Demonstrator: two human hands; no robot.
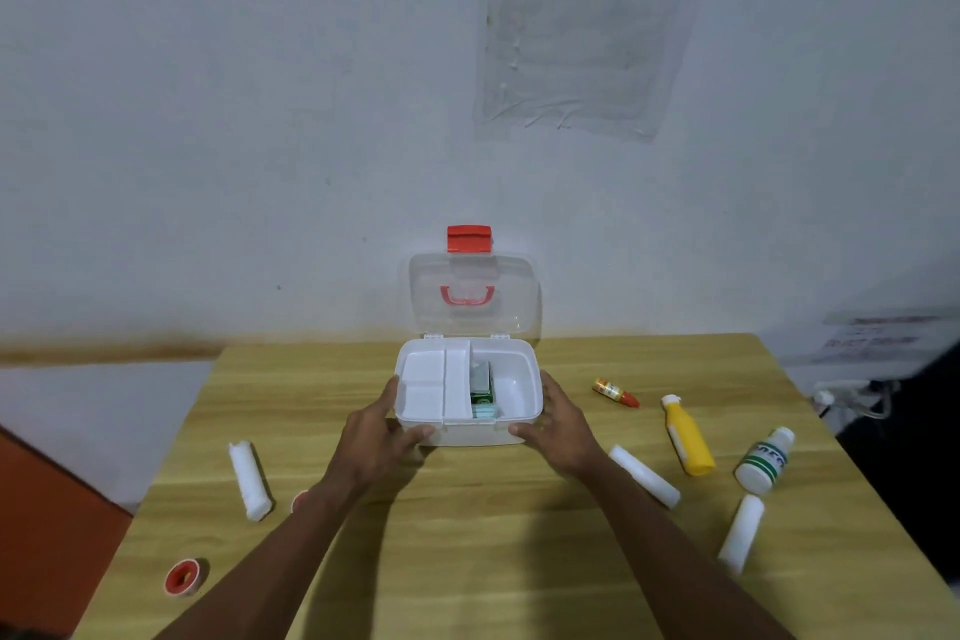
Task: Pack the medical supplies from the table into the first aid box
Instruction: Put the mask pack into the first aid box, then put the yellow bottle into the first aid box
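Note:
A white first aid box [511,431] stands open at the back middle of the wooden table, its clear lid [470,296] with a red latch raised against the wall. A white tray fills its left part; a green carton [480,387] lies in the middle. My left hand [382,431] grips the box's left front corner and my right hand [558,424] its right side. On the table lie three white bandage rolls [249,481] [644,476] [743,533], a yellow bottle [685,434], a white bottle [766,460], a small red-capped tube [615,391] and a red tape roll [183,578].
The table [467,561] stands against a pale wall. A second red roll [300,502] shows partly behind my left forearm. A dark object and cables sit beyond the table's right edge.

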